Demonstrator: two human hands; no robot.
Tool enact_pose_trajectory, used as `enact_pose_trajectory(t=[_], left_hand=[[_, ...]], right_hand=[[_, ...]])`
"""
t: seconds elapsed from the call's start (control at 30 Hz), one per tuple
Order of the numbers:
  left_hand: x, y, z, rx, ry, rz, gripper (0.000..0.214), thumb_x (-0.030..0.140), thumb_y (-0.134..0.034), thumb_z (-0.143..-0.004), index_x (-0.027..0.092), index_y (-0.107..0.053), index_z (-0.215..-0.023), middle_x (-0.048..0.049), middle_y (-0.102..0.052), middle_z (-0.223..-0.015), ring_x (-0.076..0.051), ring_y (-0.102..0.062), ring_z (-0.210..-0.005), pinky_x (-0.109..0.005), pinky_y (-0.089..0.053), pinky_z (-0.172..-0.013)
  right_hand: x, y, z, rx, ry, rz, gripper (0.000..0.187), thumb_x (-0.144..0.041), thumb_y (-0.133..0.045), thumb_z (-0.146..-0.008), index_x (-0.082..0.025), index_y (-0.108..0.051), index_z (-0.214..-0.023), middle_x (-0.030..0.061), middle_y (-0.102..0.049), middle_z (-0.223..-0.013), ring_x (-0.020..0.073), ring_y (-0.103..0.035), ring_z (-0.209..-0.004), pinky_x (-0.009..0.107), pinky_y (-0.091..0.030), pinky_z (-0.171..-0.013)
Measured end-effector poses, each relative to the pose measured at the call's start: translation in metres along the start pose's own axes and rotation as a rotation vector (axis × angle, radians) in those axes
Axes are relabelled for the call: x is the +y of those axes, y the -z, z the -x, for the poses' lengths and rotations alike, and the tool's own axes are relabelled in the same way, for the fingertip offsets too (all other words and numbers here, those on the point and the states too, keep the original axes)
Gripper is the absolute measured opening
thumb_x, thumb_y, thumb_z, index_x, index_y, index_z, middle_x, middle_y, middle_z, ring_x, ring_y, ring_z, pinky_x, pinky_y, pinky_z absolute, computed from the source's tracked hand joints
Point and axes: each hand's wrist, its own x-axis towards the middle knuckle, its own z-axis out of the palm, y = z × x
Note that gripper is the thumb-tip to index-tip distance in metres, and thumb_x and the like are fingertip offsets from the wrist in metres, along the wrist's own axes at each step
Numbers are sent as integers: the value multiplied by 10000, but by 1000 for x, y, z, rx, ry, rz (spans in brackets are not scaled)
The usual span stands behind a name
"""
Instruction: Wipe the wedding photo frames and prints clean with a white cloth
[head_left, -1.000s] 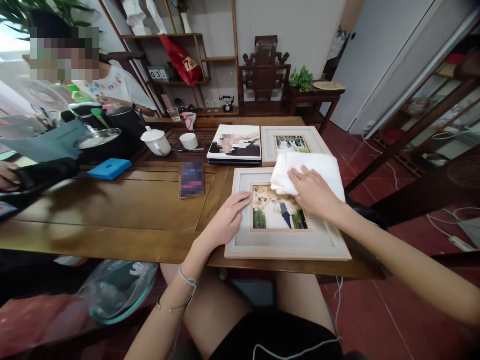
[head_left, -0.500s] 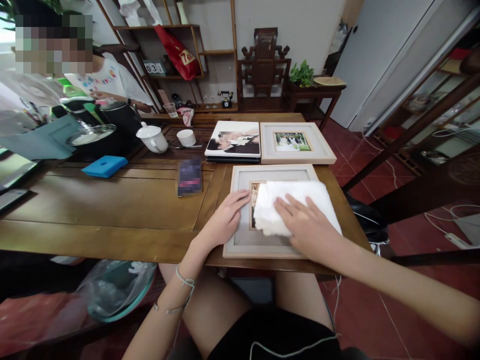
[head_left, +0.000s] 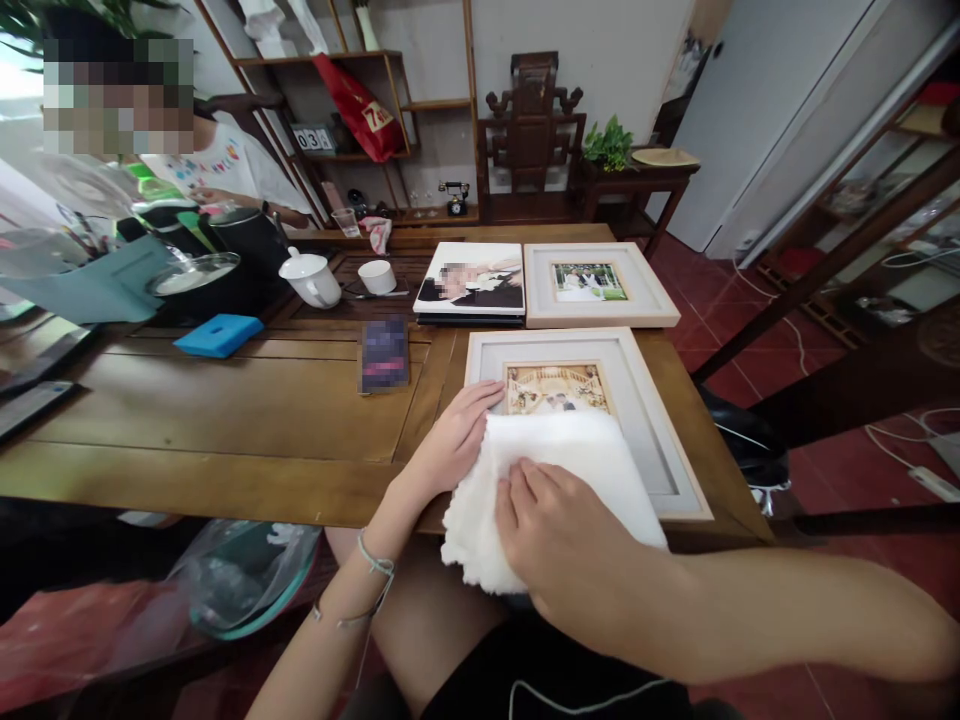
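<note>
A light wooden picture frame [head_left: 645, 400] with a photo lies flat at the near right edge of the wooden table [head_left: 225, 420]. My left hand [head_left: 454, 445] rests open on the frame's left side, fingers flat. A white folded towel [head_left: 570, 460] covers the frame's near half and hangs over the table edge. My right hand [head_left: 562, 535] lies flat on the towel's near part, fingers stretched out, pressing it down.
Behind lie a second framed photo [head_left: 600, 285] and a photo canvas [head_left: 471, 283]. A phone [head_left: 383, 355], blue sponge [head_left: 217, 335], white teapot [head_left: 313, 280], cup [head_left: 377, 277] and black pots sit farther left. Another person sits at the far left [head_left: 217, 165]. Cables cross the red floor on the right.
My right hand has dragged the towel from the frame's far right corner toward me, down across the photo to the near edge. My left hand has stayed on the frame's left side.
</note>
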Motion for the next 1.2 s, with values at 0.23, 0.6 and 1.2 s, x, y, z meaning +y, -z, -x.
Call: enact_pose_trajectory(t=[0.23, 0.6, 1.2], left_hand=[[-1, -2, 1, 5, -11, -44, 403, 252, -341, -1006, 147, -561, -1327, -125, -530, -1417, -238, -430, -1364, -486, -319, -1180], [-3, -2, 1, -13, -66, -96, 400, 199, -440, -959, 153, -531, -1346, -145, -498, -1431, -266, -424, -1363, -498, -340, -1160], [-6, -2, 0, -16, -87, -102, 513, 27, -349, -879, 140, -533, -1344, -134, -490, -1443, -237, -412, -1380, -493, -334, -1175]], right_hand=[[62, 8, 27, -213, -253, -83, 396, -34, -519, -672, -125, -696, -1015, 158, -731, -970, 293, -682, -830, 381, -472, -713], [146, -29, -43, 242, -405, -63, 268, -80, -498, -765, -77, -661, -978, 188, -693, -1060, 310, -603, -1055, 393, -456, -839], [179, -38, 12, 75, -337, 42, 422, 19, -462, -681, -134, -669, -1015, 157, -704, -1005, 318, -605, -1094, 458, -465, -920]])
